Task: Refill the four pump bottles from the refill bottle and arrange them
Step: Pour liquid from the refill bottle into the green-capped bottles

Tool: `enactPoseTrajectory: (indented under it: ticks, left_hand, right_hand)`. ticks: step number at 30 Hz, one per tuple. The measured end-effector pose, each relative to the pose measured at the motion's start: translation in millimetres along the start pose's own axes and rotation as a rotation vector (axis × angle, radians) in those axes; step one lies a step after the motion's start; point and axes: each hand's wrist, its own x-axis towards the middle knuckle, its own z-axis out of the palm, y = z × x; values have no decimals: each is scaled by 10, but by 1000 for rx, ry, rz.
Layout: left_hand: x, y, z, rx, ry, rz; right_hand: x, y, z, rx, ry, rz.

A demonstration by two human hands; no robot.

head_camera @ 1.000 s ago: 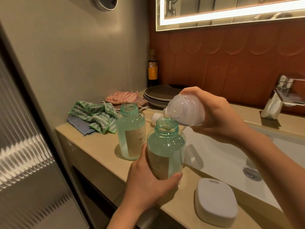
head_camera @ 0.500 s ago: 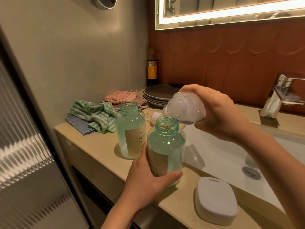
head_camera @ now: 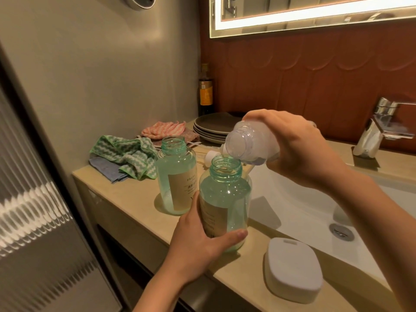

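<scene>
Now in hand: filling near pump bottle (head_camera: 225, 199), upright on counter (head_camera: 135, 199).
Left hand (head_camera: 198, 244): wrapped round its base.
Right hand (head_camera: 299, 149): gripping tilted refill bottle (head_camera: 247, 143), mouth just above neck.
Flow: seemingly none.
Next: steeper tilt.

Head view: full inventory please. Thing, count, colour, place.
near bottle: 1, teal, open, counter edge by sink
far bottle: 1, teal, open, behind it
refill bottle: 1, clear, tilted over near bottle's mouth
pump head: 1 seen, white, behind near bottle
green cloth: 1, green-white, counter left
blue cloth: 1, blue, under green cloth
pink cloth: 1, pink, by plates
plates: stack, grey, counter back
dark bottle: 1, yellow label, back corner
soap box: 1, white, counter front
sink: 1, white, right
tap: 1, chrome, behind sink
mirror: 1, lit, wall
counter: 1, beige
left hand: grips near bottle
right hand: holds refill bottle
</scene>
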Motion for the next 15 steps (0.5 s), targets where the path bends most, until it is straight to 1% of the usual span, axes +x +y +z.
enactPoseTrajectory:
  ticks: [10, 15]
  left_hand:
    - [16, -41, 8, 9, 22, -4]
    - [37, -64, 9, 27, 17, 80]
  right_hand:
    - [9, 6, -12, -30, 1, 2]
    - [12, 21, 0, -39, -9, 1]
